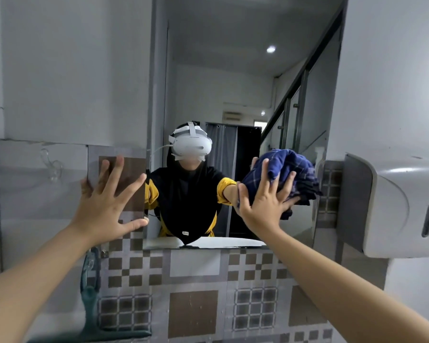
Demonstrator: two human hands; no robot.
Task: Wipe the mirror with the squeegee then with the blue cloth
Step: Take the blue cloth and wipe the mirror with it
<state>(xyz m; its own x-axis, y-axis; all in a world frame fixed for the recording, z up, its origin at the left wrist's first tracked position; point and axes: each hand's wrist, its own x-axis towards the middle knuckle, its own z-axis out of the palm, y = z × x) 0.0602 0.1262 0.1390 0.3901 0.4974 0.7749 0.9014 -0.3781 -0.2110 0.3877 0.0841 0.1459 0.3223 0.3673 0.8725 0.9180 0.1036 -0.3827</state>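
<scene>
A grey wall (60, 70) fills the far side, its lower band covered in checked brown and grey tiles (193, 293). Set into it, the tall mirror (233, 82) runs from the top of the view down to the tile band, and it reflects a person wearing a white headset and a black and yellow top, with a stair rail and a ceiling light behind. To the right of the mirror a white dispenser (394, 206) juts from the wall.

Two bare forearms reach in from the near edge. The left hand (104, 206) is spread wide, fingers released and splayed, palm flat on the tile just left of the mirror, its thumb touching the mirror's left edge. The right hand (265, 206) presses the bunched blue cloth (290, 174) against the glass at the mirror's right side, about mid-height; its grip is a loose, open-fingered hold over the cloth, with the fingertips sunk into the folds.

The teal squeegee (91, 305) hangs on the tiled wall at lower left, below the left forearm, its blade at the bottom. A clear hook (51, 167) sticks to the wall at far left.
</scene>
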